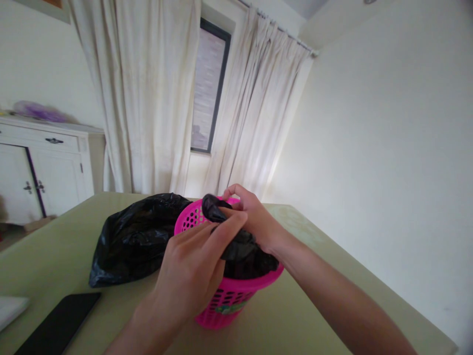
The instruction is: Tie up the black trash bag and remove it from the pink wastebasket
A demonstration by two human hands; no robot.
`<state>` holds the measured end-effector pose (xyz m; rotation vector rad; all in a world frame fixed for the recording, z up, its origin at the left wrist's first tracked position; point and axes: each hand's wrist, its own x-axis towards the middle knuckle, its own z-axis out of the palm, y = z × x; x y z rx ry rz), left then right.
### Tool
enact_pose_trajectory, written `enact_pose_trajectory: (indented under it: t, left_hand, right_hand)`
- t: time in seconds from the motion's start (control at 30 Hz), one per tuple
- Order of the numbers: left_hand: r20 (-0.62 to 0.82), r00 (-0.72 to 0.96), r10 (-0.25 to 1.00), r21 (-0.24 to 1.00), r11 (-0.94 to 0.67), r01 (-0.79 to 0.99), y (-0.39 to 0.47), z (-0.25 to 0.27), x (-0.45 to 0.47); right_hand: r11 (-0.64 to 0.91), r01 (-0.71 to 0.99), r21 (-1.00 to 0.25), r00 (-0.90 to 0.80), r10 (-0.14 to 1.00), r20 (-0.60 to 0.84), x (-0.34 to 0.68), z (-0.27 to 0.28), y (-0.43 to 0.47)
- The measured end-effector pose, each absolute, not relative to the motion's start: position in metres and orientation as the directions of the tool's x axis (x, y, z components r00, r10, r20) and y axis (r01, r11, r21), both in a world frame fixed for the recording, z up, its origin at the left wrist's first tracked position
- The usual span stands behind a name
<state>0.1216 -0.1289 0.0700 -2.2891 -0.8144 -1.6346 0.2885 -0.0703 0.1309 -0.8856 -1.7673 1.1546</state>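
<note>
A pink perforated plastic basket (246, 283) stands on the table in front of me, a green label on its side. Inside it sits a black plastic bag (247, 261), its gathered top rising above the rim. My left hand (197, 256) is closed around the gathered plastic from the near left side. From the right, my right hand (254, 212) reaches over the basket and grips the same bunched top, its fingertips partly hidden behind the plastic and my left hand.
Left of the basket lies another black plastic bag (136, 239), puffed out. A flat black object (59, 323) and a white item (11, 310) rest on the greenish table (310, 305). Beyond are a white cabinet (62, 162), curtains (155, 98) and a wall at the right.
</note>
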Motion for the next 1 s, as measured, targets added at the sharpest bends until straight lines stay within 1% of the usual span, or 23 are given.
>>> enact_pose_trajectory:
  t: [0.03,0.07,0.1,0.13,0.17,0.23,0.3,0.37,0.47,0.53,0.6,0.63,0.7,0.8,0.9,1.0]
  left_hand:
    - [0.933,0.27,0.238,0.042,-0.817,0.575,-0.127,0.07,0.122]
    - [0.938,0.295,0.182,-0.03,-0.806,0.591,-0.126,0.071,0.122]
    - [0.94,0.306,0.15,-0.066,-0.802,0.594,-0.126,0.072,0.122]
    - [0.941,0.309,0.136,-0.074,-0.811,0.581,-0.125,0.073,0.122]
    - [0.942,0.304,0.141,-0.056,-0.827,0.559,-0.125,0.074,0.121]
    - [0.939,0.268,0.215,0.039,-0.842,0.539,-0.126,0.077,0.119]
    - [0.93,0.213,0.3,0.139,-0.822,0.552,-0.127,0.078,0.118]
    - [0.919,0.182,0.349,0.198,-0.81,0.552,-0.127,0.079,0.118]
    - [0.918,0.19,0.349,0.2,-0.82,0.536,-0.127,0.079,0.119]
    - [0.921,0.193,0.339,0.188,-0.818,0.543,-0.127,0.079,0.119]
    - [0.914,0.19,0.358,0.211,-0.82,0.533,-0.127,0.079,0.119]
    - [0.908,0.189,0.375,0.234,-0.825,0.515,-0.128,0.078,0.119]
    - [0.892,0.194,0.409,0.283,-0.838,0.465,-0.128,0.079,0.118]
    - [0.873,0.188,0.45,0.351,-0.847,0.399,-0.129,0.08,0.117]
    - [0.824,0.153,0.545,0.477,-0.814,0.33,-0.131,0.082,0.118]
    - [0.79,0.084,0.608,0.572,-0.779,0.256,-0.131,0.081,0.122]
  right_hand:
    - [0.319,0.125,-0.94,-0.427,0.872,0.239,0.288,0.132,-0.067]
    - [0.344,0.143,-0.928,-0.451,0.857,0.249,0.288,0.134,-0.065]
    - [0.396,0.166,-0.903,-0.479,0.833,0.278,0.288,0.136,-0.064]
    - [0.451,0.19,-0.872,-0.51,0.804,0.305,0.29,0.138,-0.064]
    - [0.493,0.215,-0.843,-0.54,0.78,0.318,0.292,0.139,-0.064]
    - [0.511,0.276,-0.814,-0.595,0.756,0.273,0.298,0.142,-0.065]
    - [0.469,0.329,-0.82,-0.639,0.75,0.172,0.304,0.145,-0.066]
    - [0.395,0.363,-0.844,-0.682,0.73,0.048,0.31,0.148,-0.067]
    - [0.287,0.319,-0.903,-0.775,0.627,-0.075,0.314,0.15,-0.068]
    - [0.238,0.259,-0.936,-0.832,0.548,-0.091,0.315,0.149,-0.069]
    - [0.206,0.239,-0.949,-0.848,0.521,-0.101,0.314,0.147,-0.07]
    - [0.215,0.25,-0.944,-0.848,0.519,-0.106,0.314,0.147,-0.071]
    - [0.295,0.283,-0.913,-0.842,0.532,-0.089,0.313,0.148,-0.073]
    - [0.483,0.259,-0.836,-0.848,0.529,0.044,0.312,0.151,-0.076]
    - [0.597,0.241,-0.765,-0.834,0.53,0.151,0.311,0.149,-0.079]
    - [0.719,0.247,-0.649,-0.819,0.513,0.256,0.307,0.14,-0.081]
